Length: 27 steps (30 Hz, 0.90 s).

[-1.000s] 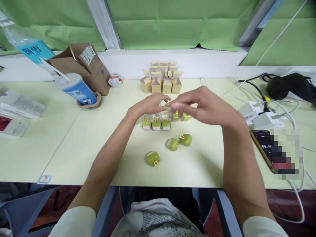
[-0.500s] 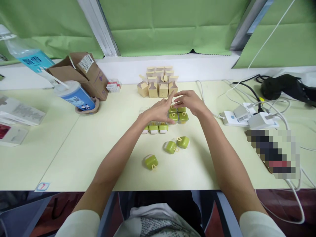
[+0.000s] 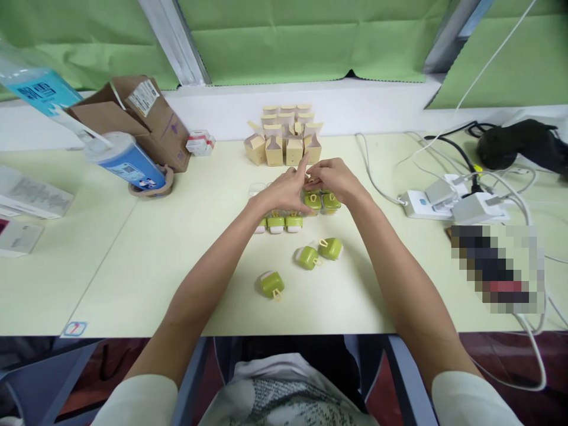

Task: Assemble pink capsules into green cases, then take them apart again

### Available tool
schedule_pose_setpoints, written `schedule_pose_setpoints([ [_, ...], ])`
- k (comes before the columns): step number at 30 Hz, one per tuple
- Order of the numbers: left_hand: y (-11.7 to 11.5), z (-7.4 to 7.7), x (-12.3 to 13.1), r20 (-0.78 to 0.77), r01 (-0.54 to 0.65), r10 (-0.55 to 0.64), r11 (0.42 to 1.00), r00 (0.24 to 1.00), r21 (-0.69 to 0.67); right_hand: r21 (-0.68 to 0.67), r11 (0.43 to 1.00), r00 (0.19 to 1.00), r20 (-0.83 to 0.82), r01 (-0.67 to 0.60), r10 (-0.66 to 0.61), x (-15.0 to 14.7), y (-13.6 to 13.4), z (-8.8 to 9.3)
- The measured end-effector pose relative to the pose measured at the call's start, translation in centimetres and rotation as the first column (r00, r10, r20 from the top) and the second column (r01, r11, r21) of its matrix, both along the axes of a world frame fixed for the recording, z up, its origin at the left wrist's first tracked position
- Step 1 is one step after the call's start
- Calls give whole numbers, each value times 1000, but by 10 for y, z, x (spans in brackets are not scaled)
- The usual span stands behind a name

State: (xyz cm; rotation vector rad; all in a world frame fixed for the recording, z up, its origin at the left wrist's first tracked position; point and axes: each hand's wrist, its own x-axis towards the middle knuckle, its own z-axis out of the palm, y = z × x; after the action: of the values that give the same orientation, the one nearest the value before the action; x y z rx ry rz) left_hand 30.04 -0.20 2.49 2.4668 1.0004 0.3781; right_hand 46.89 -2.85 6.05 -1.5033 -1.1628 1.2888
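My left hand (image 3: 289, 190) hovers over rows of small green-lidded boxes, index finger raised and thumb spread apart. Touching or very close to it, my right hand (image 3: 333, 177) has its fingers curled together; anything between its fingertips is too small to make out. Green-lidded boxes with yellow loops (image 3: 312, 203) stand just below the hands, partly covered by them. Another row of green-lidded boxes (image 3: 276, 223) with pale lower parts sits to the left. Nearer to me, three loose green pieces lie on the table: one at left (image 3: 271, 285), one in the middle (image 3: 307, 257) and one at right (image 3: 331, 248).
Behind the hands stand several open beige cartons (image 3: 293, 151). A brown cardboard box (image 3: 162, 130), a blue-and-white canister (image 3: 133, 163) and a bottle (image 3: 42, 89) are at left. At right lie a white power strip (image 3: 419, 205), cables and a pixelated object (image 3: 492, 266).
My right hand has moved slightly left, and its fingers have drawn together beside my left hand. The view has shifted a little; the loose green pieces stay put.
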Motion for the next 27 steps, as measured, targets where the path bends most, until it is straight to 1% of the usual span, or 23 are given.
schedule_pose_setpoints([
  [2, -4, 4, 2, -22, -32, 32, 999, 999, -10, 28, 999, 999, 13, 29, -29, -1, 0, 1],
  [4, -8, 8, 4, -53, -68, 66, 997, 996, -22, 71, 997, 998, 34, 43, -45, 0, -1, 7],
  [7, -11, 10, 5, -79, -87, 83, 995, 993, -48, 157, 987, 997, 61, 26, -36, 10, -10, 25],
  [9, -10, 8, 5, -59, -52, 49, 997, 997, -51, 159, 986, 995, 101, -40, 24, 19, -21, 39],
  [11, -8, 5, 3, -28, -4, 3, 999, 1000, -45, 81, 979, 972, 154, -189, 175, 27, -34, 51],
  [12, -6, 4, 2, -19, 15, -16, 999, 1000, -48, 9, 957, 942, 179, -290, 284, 30, -39, 55],
  [13, -4, 4, 0, -17, 31, -32, 998, 999, -60, -72, 915, 895, 192, -396, 403, 33, -44, 57],
  [15, -1, 8, -6, -20, 60, -62, 993, 998, -106, -230, 791, 774, 183, -566, 607, 34, -49, 56],
  [16, 1, 11, -11, -13, 74, -76, 989, 997, -125, -288, 729, 718, 166, -621, 676, 33, -50, 54],
  [17, 3, 15, -17, 3, 86, -87, 987, 996, -135, -326, 680, 675, 149, -657, 723, 32, -50, 50],
  [18, 4, 19, -23, 27, 92, -89, 987, 996, -134, -347, 648, 648, 136, -678, 750, 30, -49, 46],
  [20, 7, 28, -36, 76, 75, -68, 992, 995, -99, -360, 623, 625, 127, -695, 770, 27, -46, 39],
  [22, 9, 33, -46, 100, 38, -32, 997, 995, -61, -358, 623, 622, 134, -695, 771, 24, -43, 35],
  [24, 9, 36, -51, 97, 3, 1, 999, 995, -45, -363, 629, 625, 145, -687, 767, 22, -42, 33],
  [27, 8, 36, -52, 77, -27, 30, 999, 997, -40, -374, 624, 618, 153, -687, 772, 22, -43, 32],
])
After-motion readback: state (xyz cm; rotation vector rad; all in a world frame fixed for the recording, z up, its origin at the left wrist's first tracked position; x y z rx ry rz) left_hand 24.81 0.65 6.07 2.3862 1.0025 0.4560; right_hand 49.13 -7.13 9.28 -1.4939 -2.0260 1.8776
